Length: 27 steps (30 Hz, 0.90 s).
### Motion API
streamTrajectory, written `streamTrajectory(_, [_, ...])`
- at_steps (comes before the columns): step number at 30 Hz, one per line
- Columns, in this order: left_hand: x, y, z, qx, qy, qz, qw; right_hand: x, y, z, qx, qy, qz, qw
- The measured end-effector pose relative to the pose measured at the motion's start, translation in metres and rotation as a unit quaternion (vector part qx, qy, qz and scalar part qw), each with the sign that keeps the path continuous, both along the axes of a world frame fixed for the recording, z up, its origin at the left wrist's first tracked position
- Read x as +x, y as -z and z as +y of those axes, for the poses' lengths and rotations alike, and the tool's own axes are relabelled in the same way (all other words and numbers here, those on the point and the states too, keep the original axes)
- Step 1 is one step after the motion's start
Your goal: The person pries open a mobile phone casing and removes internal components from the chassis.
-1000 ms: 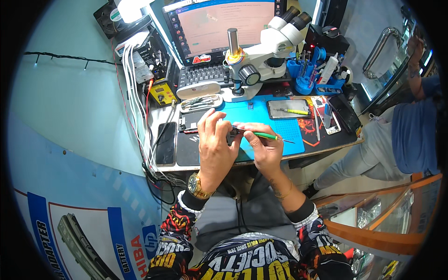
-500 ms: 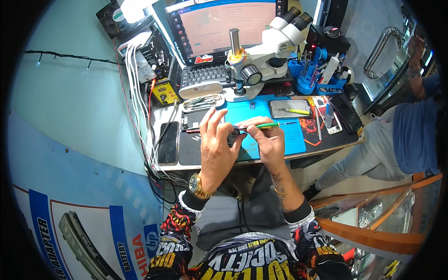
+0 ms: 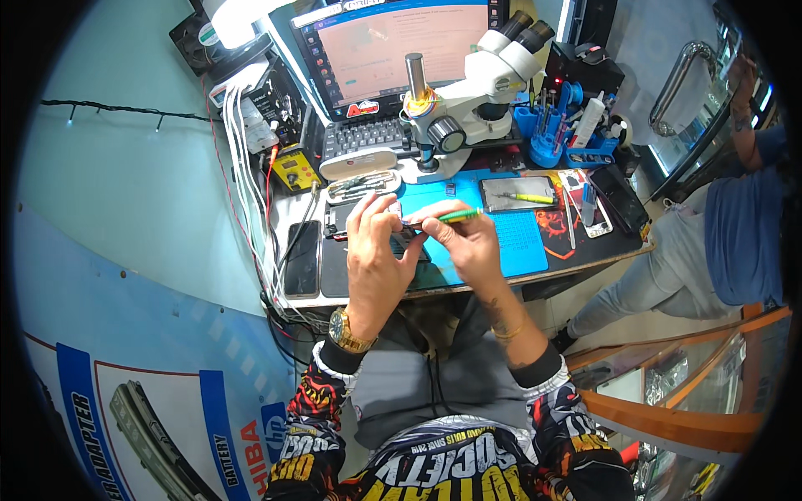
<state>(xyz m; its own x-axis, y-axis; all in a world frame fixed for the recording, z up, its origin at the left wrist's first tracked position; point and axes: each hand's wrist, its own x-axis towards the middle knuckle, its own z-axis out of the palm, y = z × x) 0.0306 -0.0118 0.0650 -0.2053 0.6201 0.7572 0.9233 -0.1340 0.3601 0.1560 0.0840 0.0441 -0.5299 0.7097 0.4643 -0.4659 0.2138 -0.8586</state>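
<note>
My left hand, a gold watch at its wrist, has its fingers curled round a small dark object, mostly covered by the hand, so its kind does not show. My right hand is closed on a slim green-handled tool. The tool slants leftward, and its left end meets the top of the dark object by my left fingertips; its exact tip is hidden. Both hands are above the front of the blue work mat.
Behind the mat stand a microscope, a keyboard and a monitor. A phone lies left; a phone panel with a yellow-green tool lies right. Blue tool holders stand behind it. A person is at the right.
Both hands have shifted slightly left, and the right one has come closer to the left with the green-handled tool. The dark object is tilted a little differently.
</note>
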Motion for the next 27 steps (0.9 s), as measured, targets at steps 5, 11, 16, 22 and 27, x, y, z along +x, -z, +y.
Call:
streamTrajectory(5, [0.000, -0.003, 0.002, -0.001, 0.004, -0.008, 1.000, -0.011, 0.014, -0.025, 0.110, 0.169, 0.047, 0.978])
streamTrajectory(11, [0.002, -0.001, 0.000, 0.005, 0.002, 0.003, 1.000, -0.010, 0.015, -0.033, 0.150, 0.213, 0.027, 0.965])
streamTrajectory(16, [0.002, 0.000, -0.002, 0.008, 0.006, -0.005, 1.000, -0.001, 0.009, -0.017, 0.057, 0.134, -0.025, 0.989])
streamTrajectory(22, [-0.001, 0.002, -0.007, 0.015, 0.014, -0.001, 1.000, 0.000, 0.005, 0.011, -0.073, -0.108, 0.021, 0.991])
streamTrajectory(27, [-0.009, 0.006, -0.010, 0.029, 0.006, -0.003, 1.000, -0.010, 0.003, -0.003, -0.038, -0.080, 0.029, 0.996])
